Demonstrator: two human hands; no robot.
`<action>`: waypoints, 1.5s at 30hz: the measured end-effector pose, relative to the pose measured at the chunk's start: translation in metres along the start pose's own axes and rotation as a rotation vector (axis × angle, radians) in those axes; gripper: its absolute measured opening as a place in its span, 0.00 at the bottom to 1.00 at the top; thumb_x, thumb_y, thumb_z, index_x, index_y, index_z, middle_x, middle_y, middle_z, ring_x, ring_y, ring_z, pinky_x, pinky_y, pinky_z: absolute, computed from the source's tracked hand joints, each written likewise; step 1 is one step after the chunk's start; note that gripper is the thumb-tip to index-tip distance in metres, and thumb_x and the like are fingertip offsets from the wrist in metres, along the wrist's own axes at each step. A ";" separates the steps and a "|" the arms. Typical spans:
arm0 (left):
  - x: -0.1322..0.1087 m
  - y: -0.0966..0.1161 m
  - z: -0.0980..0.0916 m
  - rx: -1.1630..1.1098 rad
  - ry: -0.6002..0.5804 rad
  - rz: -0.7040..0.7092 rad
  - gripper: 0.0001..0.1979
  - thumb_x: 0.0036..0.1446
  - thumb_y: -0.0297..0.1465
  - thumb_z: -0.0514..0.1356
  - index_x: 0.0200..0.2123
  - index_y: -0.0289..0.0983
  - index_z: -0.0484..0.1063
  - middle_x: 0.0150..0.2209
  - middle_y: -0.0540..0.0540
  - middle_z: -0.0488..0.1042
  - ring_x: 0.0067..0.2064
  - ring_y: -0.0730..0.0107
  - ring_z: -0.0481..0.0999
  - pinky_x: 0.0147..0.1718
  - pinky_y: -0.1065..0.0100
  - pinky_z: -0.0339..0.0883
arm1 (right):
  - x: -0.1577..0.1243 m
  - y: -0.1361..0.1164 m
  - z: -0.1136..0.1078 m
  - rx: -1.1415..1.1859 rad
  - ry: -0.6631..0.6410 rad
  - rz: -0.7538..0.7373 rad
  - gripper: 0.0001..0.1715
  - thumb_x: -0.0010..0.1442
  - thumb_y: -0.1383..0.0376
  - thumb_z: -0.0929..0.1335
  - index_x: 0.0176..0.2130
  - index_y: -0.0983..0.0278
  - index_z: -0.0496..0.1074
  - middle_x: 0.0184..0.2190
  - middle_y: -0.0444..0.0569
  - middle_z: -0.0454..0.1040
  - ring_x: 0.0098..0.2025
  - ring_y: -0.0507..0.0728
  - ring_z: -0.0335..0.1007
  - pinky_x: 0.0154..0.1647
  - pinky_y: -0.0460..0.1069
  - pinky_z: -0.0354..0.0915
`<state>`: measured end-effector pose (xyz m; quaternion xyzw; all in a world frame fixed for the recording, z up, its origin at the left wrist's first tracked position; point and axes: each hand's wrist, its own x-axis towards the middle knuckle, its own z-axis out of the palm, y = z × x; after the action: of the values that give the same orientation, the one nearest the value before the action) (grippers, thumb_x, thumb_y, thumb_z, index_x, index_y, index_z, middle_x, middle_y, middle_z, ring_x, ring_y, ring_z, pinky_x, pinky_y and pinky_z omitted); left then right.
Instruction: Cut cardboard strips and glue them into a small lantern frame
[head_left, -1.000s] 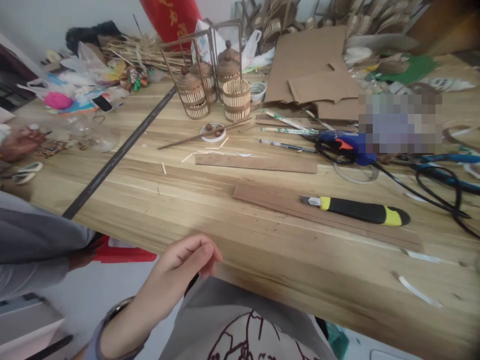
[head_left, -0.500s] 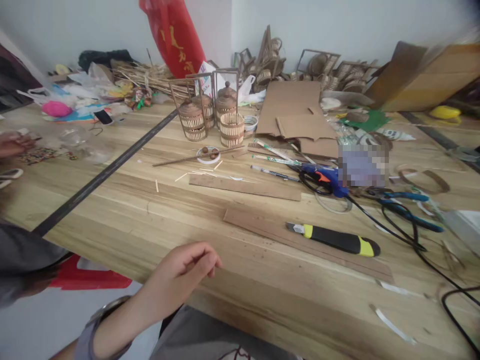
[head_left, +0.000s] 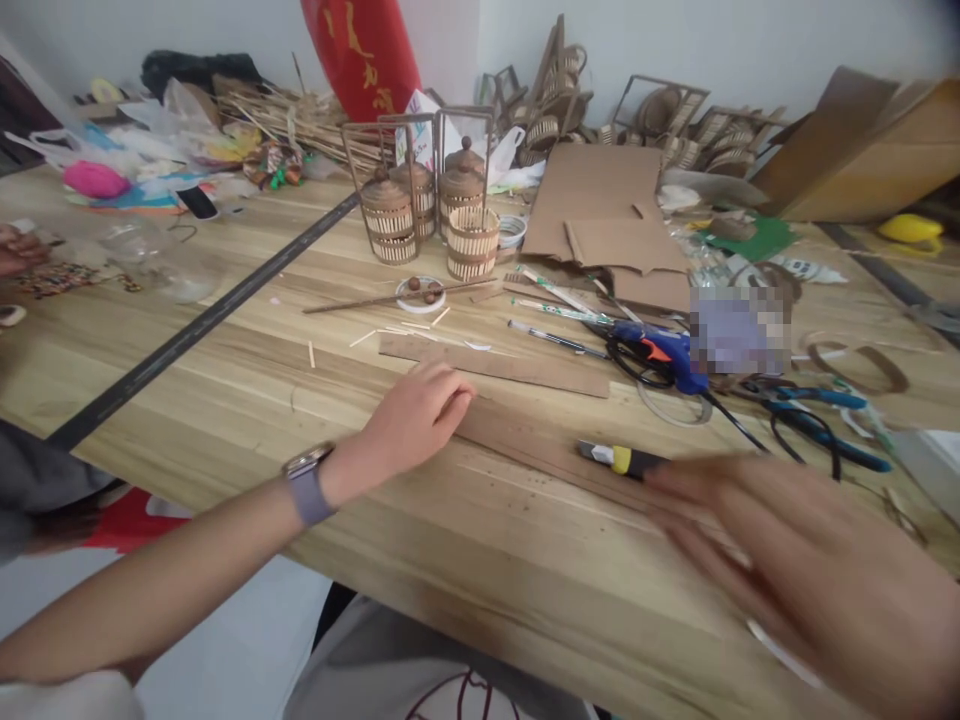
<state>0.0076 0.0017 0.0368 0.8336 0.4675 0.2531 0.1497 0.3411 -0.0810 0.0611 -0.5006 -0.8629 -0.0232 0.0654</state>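
My left hand (head_left: 420, 415) is at the left end of the nearer cardboard strip (head_left: 525, 455), fingers curled and pressed together. That end of the strip is behind the hand, so I cannot see whether the fingers grip it. A utility knife (head_left: 621, 459) with a black and yellow handle lies on the strip, its blade towards the left. Over its handle is my right hand (head_left: 810, 550), smeared by motion, fingertips at the handle; most of the handle is hidden. A second cardboard strip (head_left: 525, 372) lies just beyond.
A blue glue gun (head_left: 664, 350) with a black cable and blue-handled pliers (head_left: 825, 420) lie at the right. Behind stand small woven baskets (head_left: 474, 245) and cardboard sheets (head_left: 592, 200). Another person's hand (head_left: 19, 250) shows at the far left.
My left hand has moved forward and right to the strip's left end. My right hand has come into view over the knife handle. The knife stays on the strip.
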 end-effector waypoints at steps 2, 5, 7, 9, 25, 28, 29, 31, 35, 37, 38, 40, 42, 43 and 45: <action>0.015 -0.007 0.011 0.092 0.039 0.112 0.11 0.66 0.28 0.49 0.38 0.34 0.71 0.41 0.42 0.74 0.46 0.60 0.69 0.48 0.59 0.64 | 0.022 0.018 0.007 0.045 -0.077 0.010 0.27 0.65 0.48 0.62 0.54 0.60 0.71 0.52 0.58 0.73 0.53 0.66 0.71 0.52 0.61 0.69; 0.035 -0.014 0.029 0.157 0.038 0.207 0.11 0.67 0.28 0.49 0.44 0.33 0.70 0.46 0.39 0.73 0.51 0.57 0.67 0.54 0.55 0.62 | 0.037 0.042 0.020 0.123 -0.206 0.012 0.26 0.66 0.53 0.61 0.56 0.64 0.70 0.54 0.61 0.72 0.55 0.65 0.70 0.55 0.59 0.67; 0.045 -0.016 0.040 0.187 0.014 0.231 0.12 0.67 0.29 0.49 0.47 0.33 0.70 0.50 0.38 0.71 0.53 0.56 0.65 0.55 0.54 0.61 | 0.040 0.048 0.026 0.146 -0.262 -0.005 0.23 0.68 0.57 0.60 0.55 0.64 0.71 0.53 0.62 0.72 0.55 0.63 0.70 0.56 0.56 0.66; 0.051 -0.018 0.049 0.222 -0.009 0.234 0.13 0.67 0.30 0.50 0.49 0.33 0.69 0.53 0.37 0.69 0.55 0.54 0.63 0.56 0.52 0.60 | 0.041 0.047 0.027 0.117 -0.269 -0.012 0.23 0.68 0.57 0.58 0.53 0.66 0.72 0.51 0.63 0.73 0.52 0.63 0.73 0.54 0.56 0.68; 0.050 -0.019 0.061 0.358 -0.012 0.209 0.16 0.67 0.30 0.49 0.53 0.31 0.68 0.56 0.35 0.67 0.59 0.49 0.60 0.60 0.51 0.53 | 0.116 -0.052 0.012 0.038 -0.525 0.018 0.14 0.69 0.57 0.60 0.37 0.61 0.69 0.33 0.47 0.78 0.32 0.58 0.77 0.25 0.48 0.57; 0.050 -0.019 0.061 0.357 -0.021 0.212 0.16 0.67 0.30 0.48 0.53 0.31 0.68 0.56 0.35 0.67 0.59 0.49 0.61 0.60 0.51 0.53 | 0.119 -0.054 0.016 0.007 -0.529 -0.033 0.13 0.69 0.58 0.61 0.37 0.62 0.68 0.33 0.47 0.78 0.32 0.58 0.76 0.25 0.48 0.54; 0.050 -0.019 0.061 0.356 -0.026 0.210 0.16 0.67 0.30 0.48 0.53 0.31 0.68 0.56 0.35 0.67 0.59 0.49 0.60 0.59 0.51 0.53 | 0.120 -0.055 0.016 -0.004 -0.526 -0.042 0.13 0.69 0.58 0.61 0.36 0.62 0.68 0.33 0.47 0.78 0.32 0.58 0.76 0.24 0.48 0.53; 0.050 -0.019 0.061 0.353 -0.030 0.208 0.16 0.67 0.30 0.49 0.53 0.31 0.67 0.56 0.34 0.67 0.59 0.50 0.60 0.59 0.50 0.54 | 0.121 -0.058 0.017 -0.028 -0.524 -0.049 0.13 0.69 0.58 0.61 0.36 0.62 0.68 0.33 0.47 0.78 0.32 0.58 0.76 0.23 0.47 0.51; 0.050 -0.019 0.062 0.351 -0.027 0.211 0.16 0.67 0.31 0.49 0.53 0.31 0.67 0.57 0.33 0.66 0.59 0.48 0.60 0.58 0.50 0.54 | 0.124 -0.063 0.015 -0.067 -0.526 -0.060 0.13 0.68 0.60 0.61 0.36 0.63 0.69 0.31 0.48 0.78 0.30 0.57 0.75 0.21 0.47 0.49; 0.050 -0.018 0.062 0.350 -0.033 0.207 0.16 0.67 0.32 0.49 0.53 0.31 0.67 0.57 0.33 0.66 0.59 0.48 0.60 0.58 0.49 0.53 | 0.124 -0.064 0.015 -0.070 -0.516 -0.062 0.13 0.68 0.60 0.60 0.35 0.62 0.69 0.30 0.48 0.78 0.29 0.57 0.75 0.21 0.48 0.48; 0.050 -0.018 0.061 0.350 -0.037 0.204 0.16 0.68 0.32 0.49 0.53 0.31 0.67 0.57 0.32 0.66 0.59 0.48 0.59 0.58 0.49 0.53 | 0.124 -0.064 0.015 -0.071 -0.512 -0.060 0.13 0.68 0.59 0.60 0.36 0.62 0.69 0.30 0.48 0.77 0.29 0.57 0.75 0.20 0.48 0.48; 0.050 -0.017 0.060 0.352 -0.043 0.201 0.16 0.68 0.32 0.49 0.53 0.30 0.67 0.56 0.32 0.66 0.60 0.48 0.59 0.59 0.49 0.52 | 0.124 -0.064 0.015 -0.075 -0.514 -0.053 0.13 0.68 0.59 0.60 0.36 0.62 0.69 0.30 0.48 0.77 0.28 0.57 0.75 0.20 0.48 0.47; 0.050 -0.017 0.060 0.357 -0.044 0.199 0.17 0.68 0.31 0.48 0.54 0.30 0.67 0.57 0.32 0.66 0.60 0.48 0.59 0.59 0.49 0.51 | 0.124 -0.063 0.016 -0.076 -0.520 -0.055 0.13 0.68 0.59 0.60 0.37 0.62 0.69 0.29 0.47 0.77 0.28 0.57 0.75 0.21 0.48 0.46; 0.050 -0.017 0.060 0.359 -0.043 0.199 0.17 0.68 0.31 0.48 0.54 0.31 0.67 0.57 0.32 0.66 0.60 0.48 0.59 0.59 0.49 0.51 | 0.123 -0.063 0.017 -0.077 -0.521 -0.054 0.13 0.68 0.59 0.60 0.38 0.62 0.69 0.29 0.47 0.77 0.28 0.57 0.75 0.21 0.48 0.46; 0.050 -0.017 0.061 0.361 -0.038 0.202 0.17 0.68 0.31 0.48 0.54 0.31 0.67 0.57 0.32 0.66 0.60 0.48 0.59 0.59 0.49 0.51 | 0.123 -0.062 0.018 -0.075 -0.522 -0.050 0.14 0.68 0.59 0.60 0.38 0.61 0.69 0.29 0.47 0.77 0.28 0.57 0.74 0.21 0.48 0.46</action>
<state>0.0513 0.0520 -0.0075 0.8942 0.4165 0.1632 -0.0195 0.2257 -0.0043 0.0620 -0.4702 -0.8611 0.0734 -0.1787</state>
